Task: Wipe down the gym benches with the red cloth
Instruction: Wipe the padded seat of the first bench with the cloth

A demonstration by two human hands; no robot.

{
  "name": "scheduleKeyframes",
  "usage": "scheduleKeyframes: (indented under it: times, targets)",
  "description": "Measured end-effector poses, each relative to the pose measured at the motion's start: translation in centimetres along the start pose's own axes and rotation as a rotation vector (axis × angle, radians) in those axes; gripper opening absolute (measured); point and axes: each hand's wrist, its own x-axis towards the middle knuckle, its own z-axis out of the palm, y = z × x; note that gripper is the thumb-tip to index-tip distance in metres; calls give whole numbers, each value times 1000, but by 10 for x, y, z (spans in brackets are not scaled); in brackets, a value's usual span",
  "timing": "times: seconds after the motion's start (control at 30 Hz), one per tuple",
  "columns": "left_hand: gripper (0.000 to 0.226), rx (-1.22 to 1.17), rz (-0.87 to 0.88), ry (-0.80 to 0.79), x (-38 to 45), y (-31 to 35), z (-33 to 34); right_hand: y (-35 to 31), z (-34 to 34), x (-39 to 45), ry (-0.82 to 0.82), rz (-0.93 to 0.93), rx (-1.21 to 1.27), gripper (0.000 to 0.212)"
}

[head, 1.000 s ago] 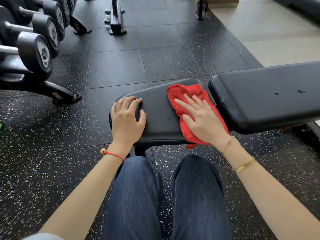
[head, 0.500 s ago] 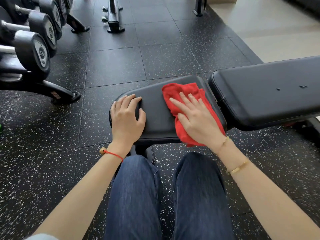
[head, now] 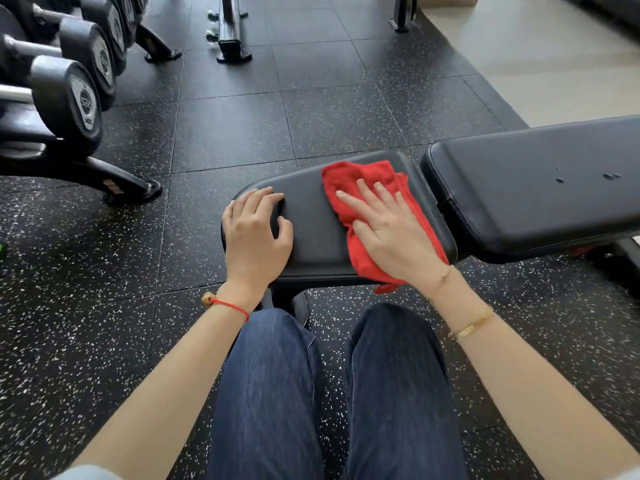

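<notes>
The right hand [head: 391, 233] lies flat on the cloth [head: 367, 188], fingers spread wide and pressing it onto the seat pad [head: 311, 220]. Nothing is pinched; the palm and fingers simply bear down. Compared with a second ago, the cloth sits a little further toward the pad's far edge, and its bunched front now reaches past the fingertips, close to the gap before the back pad [head: 526, 181]. The shift is small, so this reads as one short stroke of a wipe in progress, pushed away from the body.

A tail of cloth hangs off the pad's near edge, under the wrist. The left hand [head: 256, 233] has not moved: it rests on the pad's left end, fingers loosely curled over the rim, thumb apart, holding nothing, steadying the bench.

The bare strip of pad between the two hands, to the left of the right fingertips, looks unwiped in this stroke. The back pad, to the right of the right hand, is untouched and shows a few small marks [head: 588, 176]. My judgement: the task is early, with most of the seat and all of the back pad to go.
</notes>
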Motion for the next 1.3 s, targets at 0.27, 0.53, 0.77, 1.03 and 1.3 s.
scheduleKeyframes:
  times: [0.27, 0.53, 0.77, 1.03, 1.3]
  targets:
    - [37, 36, -48, -19, -4, -7, -4, 14, -2, 76, -13, 222, -78, 54]
    - [37, -1, -72, 18, -5, -7, -2, -43, 8, 14, -30, -160, -62, 56]
    - [38, -20, -67, 22, -6, -7, -3, 8, -9, 31, -48, 120, -39, 54]
    - [41, -17, -54, 22, -5, -9, -2, -66, 15, 20, -44, -134, -63, 55]
    - [40, -24, -51, 30, -6, -11, -1, 14, -6, 33, -39, 165, -33, 54]
